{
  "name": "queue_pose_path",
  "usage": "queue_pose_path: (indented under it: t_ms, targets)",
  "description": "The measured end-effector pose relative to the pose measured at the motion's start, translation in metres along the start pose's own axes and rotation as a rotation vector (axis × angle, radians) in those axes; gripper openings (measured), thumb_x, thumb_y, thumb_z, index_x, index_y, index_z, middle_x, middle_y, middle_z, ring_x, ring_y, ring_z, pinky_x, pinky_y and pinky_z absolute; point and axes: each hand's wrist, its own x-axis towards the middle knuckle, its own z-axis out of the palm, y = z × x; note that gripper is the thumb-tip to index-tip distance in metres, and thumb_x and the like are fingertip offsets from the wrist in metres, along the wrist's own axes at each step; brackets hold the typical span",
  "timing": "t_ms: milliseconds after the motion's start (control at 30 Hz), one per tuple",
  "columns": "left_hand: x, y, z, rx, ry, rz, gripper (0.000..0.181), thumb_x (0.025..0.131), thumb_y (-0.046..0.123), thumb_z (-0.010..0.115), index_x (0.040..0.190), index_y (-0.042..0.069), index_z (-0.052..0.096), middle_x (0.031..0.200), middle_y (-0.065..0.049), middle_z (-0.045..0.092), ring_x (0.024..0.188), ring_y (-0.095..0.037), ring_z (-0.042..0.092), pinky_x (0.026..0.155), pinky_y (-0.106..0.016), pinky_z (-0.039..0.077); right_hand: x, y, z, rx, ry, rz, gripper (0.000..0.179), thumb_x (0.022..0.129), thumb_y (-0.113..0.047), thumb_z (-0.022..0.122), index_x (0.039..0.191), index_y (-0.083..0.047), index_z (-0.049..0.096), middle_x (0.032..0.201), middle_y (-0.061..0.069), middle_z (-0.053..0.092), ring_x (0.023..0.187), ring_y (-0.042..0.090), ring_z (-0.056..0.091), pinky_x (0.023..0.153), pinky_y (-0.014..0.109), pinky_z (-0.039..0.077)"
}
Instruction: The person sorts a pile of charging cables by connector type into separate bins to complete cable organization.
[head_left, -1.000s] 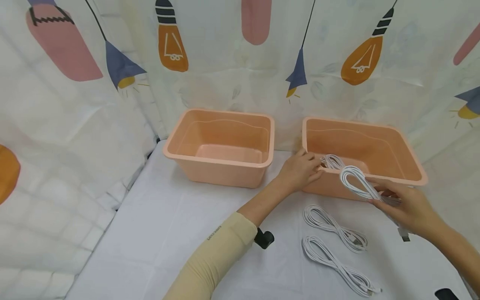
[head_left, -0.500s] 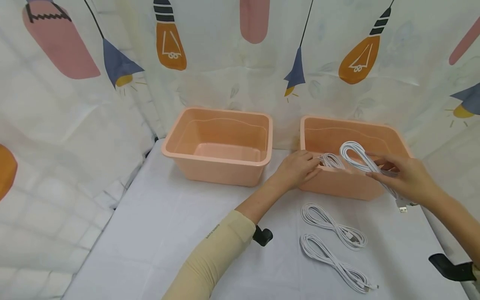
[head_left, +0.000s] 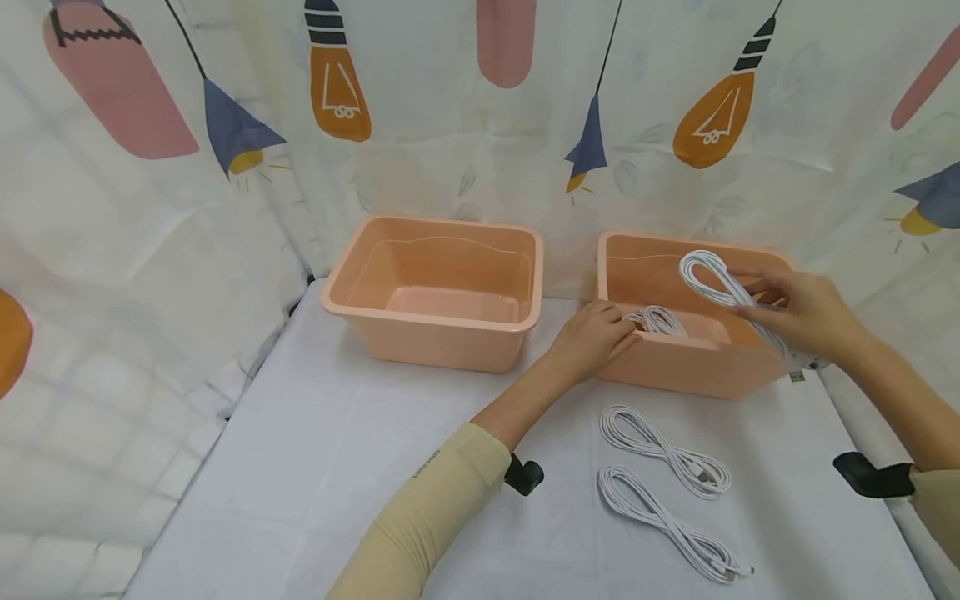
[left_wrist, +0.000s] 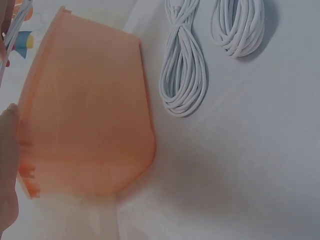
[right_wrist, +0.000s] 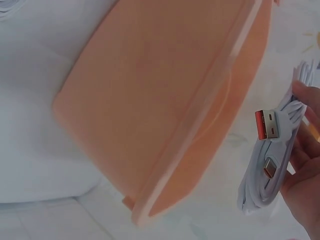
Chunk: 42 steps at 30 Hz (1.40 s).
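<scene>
My left hand (head_left: 594,340) grips the front left rim of the right-hand peach plastic bin (head_left: 697,367), its fingertips beside a coiled white cable (head_left: 662,322) lying inside. In the left wrist view, the thumb (left_wrist: 9,122) shows against the bin's rim. Over the bin's right half, my right hand (head_left: 801,310) pinches another coiled white USB cable (head_left: 733,295) between thumb and fingers. Its looped end points left and its plug end hangs by the wrist. A metal USB plug (right_wrist: 268,125) and a smaller plug (right_wrist: 270,168) show in the right wrist view.
Two more coiled white cables, an upper one (head_left: 697,473) and a lower one (head_left: 693,546), lie on the white-covered table (head_left: 360,467) before the bin. A second peach bin (head_left: 442,340) with nothing in it stands to the left. A patterned curtain (head_left: 465,125) hangs behind.
My right hand has moved up and away with its cable, from the bin's front edge to over its interior. The left hand stays at the rim.
</scene>
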Motion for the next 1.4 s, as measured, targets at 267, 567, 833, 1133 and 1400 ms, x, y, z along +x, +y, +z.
queue_pose_path:
  t_ms: [267,567,833,1133,1400]
  targets:
    - [0.002,0.002,-0.002,-0.019,-0.067,-0.067,0.029,0.11,0.037,0.058,0.107,0.018,0.079,0.109,0.001,0.074,0.122,-0.018,0.063,0.111,-0.029,0.046,0.017,0.009,-0.009,0.017,-0.064,0.127,0.062,0.091,-0.008,0.082,0.147,0.001,0.057,0.115,0.034,0.071,0.084,0.027,0.07,0.058,0.015,0.046]
    - [0.003,0.003,-0.002,-0.044,-0.109,-0.103,0.031,0.11,0.039,0.056,0.115,0.018,0.079,0.114,0.002,0.074,0.127,-0.017,0.06,0.112,-0.028,0.046,0.027,0.016,-0.012,0.033,-0.118,0.222,0.058,0.098,-0.015,0.077,0.147,0.005,0.053,0.123,0.04,0.064,0.101,0.052,0.065,0.061,0.017,0.046]
    - [0.002,0.003,-0.003,-0.058,-0.084,-0.104,0.03,0.109,0.038,0.058,0.115,0.017,0.079,0.114,0.001,0.074,0.126,-0.018,0.062,0.111,-0.028,0.048,0.034,0.026,-0.016,0.038,-0.146,0.292,0.062,0.101,-0.023,0.073,0.152,0.002,0.048,0.131,0.042,0.058,0.111,0.057,0.06,0.065,0.028,0.052]
    - [0.002,0.003,-0.003,-0.045,-0.077,-0.097,0.03,0.109,0.038,0.059,0.114,0.018,0.08,0.113,0.002,0.075,0.125,-0.018,0.062,0.111,-0.028,0.047,0.037,0.034,-0.018,0.072,-0.157,0.345,0.066,0.105,-0.031,0.066,0.158,-0.001,0.041,0.14,0.041,0.053,0.121,0.059,0.053,0.086,0.063,0.06]
    - [0.003,0.003,-0.002,-0.031,-0.104,-0.106,0.031,0.11,0.04,0.057,0.112,0.018,0.079,0.114,0.002,0.075,0.128,-0.018,0.061,0.113,-0.028,0.045,0.031,0.036,-0.014,0.076,-0.107,0.297,0.064,0.107,-0.026,0.064,0.16,0.0,0.038,0.139,0.04,0.054,0.122,0.061,0.054,0.073,0.043,0.065]
